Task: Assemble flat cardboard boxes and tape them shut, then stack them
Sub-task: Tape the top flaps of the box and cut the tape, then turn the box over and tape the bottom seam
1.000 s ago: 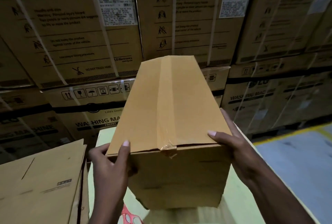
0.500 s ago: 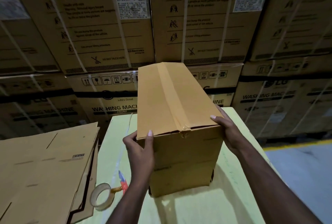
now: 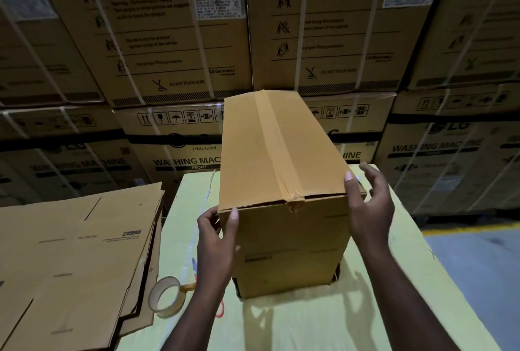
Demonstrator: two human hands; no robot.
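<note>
A brown cardboard box (image 3: 281, 153), its top seam closed with clear tape, stands on a second box (image 3: 287, 272) of the same width on the pale yellow table (image 3: 309, 322). My left hand (image 3: 216, 241) holds the upper box's near left corner, thumb on the front face and fingers round the side. My right hand (image 3: 368, 204) is at the near right top corner. Only its thumb touches the edge, and its fingers are spread away from the box.
A stack of flat unfolded boxes (image 3: 73, 260) lies left of the table. A clear tape roll (image 3: 164, 297) and red-handled scissors (image 3: 221, 308) lie by my left forearm. Large strapped washing-machine cartons (image 3: 174, 41) form a wall behind. Grey floor (image 3: 478, 266) opens to the right.
The taped box came down from in front of me and away onto the lower box. My right hand's fingers have lifted off its side and spread.
</note>
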